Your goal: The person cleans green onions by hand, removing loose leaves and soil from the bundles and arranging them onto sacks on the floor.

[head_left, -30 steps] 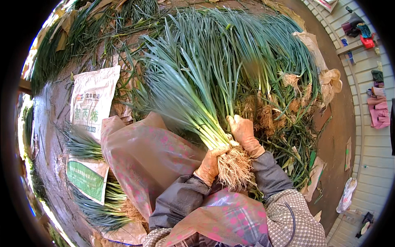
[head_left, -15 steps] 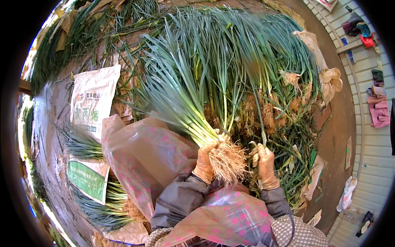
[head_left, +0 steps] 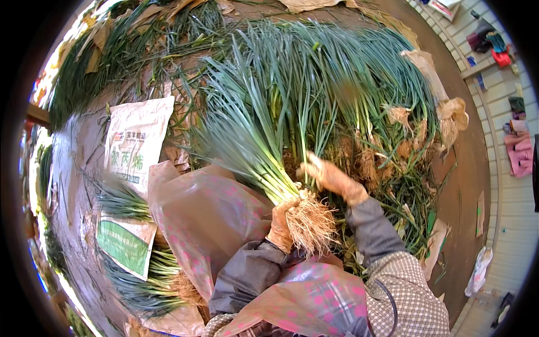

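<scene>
A thick bunch of green onions slants across the middle, its pale roots hanging toward me. Around the white ends just above the roots, my gloved left hand is closed. My gloved right hand reaches in from the right beside this bunch. Its fingers are stretched and apart, their tips at a single upright stalk; whether they touch it I cannot tell. Beyond both hands lies a broad heap of green onions, leaves pointing away and brown roots toward me.
Loose leaf scraps cover the ground at right. A pink-dotted plastic sheet spreads across my lap and to the left. Beyond it are a white woven sack, a green-and-white sack and bundled onions. A corrugated wall stands far right.
My right hand has moved up and left toward the stalks, and the thin leaf it held is gone from it. My left hand keeps its grip on the bunch.
</scene>
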Demonstrator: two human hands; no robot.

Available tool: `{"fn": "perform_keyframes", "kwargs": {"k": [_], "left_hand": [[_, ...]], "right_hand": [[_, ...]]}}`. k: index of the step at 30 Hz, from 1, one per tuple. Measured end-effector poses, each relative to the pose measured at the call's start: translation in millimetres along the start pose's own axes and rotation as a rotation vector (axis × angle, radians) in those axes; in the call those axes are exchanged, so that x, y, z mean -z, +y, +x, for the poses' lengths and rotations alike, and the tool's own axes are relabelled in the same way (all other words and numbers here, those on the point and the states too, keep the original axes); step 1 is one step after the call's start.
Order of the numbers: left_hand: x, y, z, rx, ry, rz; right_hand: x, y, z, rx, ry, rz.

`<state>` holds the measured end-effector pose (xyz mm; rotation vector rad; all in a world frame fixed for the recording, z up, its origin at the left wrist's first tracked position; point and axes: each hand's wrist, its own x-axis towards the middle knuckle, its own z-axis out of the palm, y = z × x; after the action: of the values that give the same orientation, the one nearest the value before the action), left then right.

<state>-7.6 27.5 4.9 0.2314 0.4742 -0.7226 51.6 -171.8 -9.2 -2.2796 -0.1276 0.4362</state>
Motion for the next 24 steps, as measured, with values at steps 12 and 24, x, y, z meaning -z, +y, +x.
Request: {"fn": "perform_keyframes", "kwargs": {"k": [12,24], "left_hand": [[0,-11,8,0.004,-0.041,0.219],[2,2,3,0.042,0.004,0.083]], "right_hand": [[9,-54,-68,0.092,-0.011,-0.643],[-46,51,-224,-0.465,0.094,-0.700]]}}
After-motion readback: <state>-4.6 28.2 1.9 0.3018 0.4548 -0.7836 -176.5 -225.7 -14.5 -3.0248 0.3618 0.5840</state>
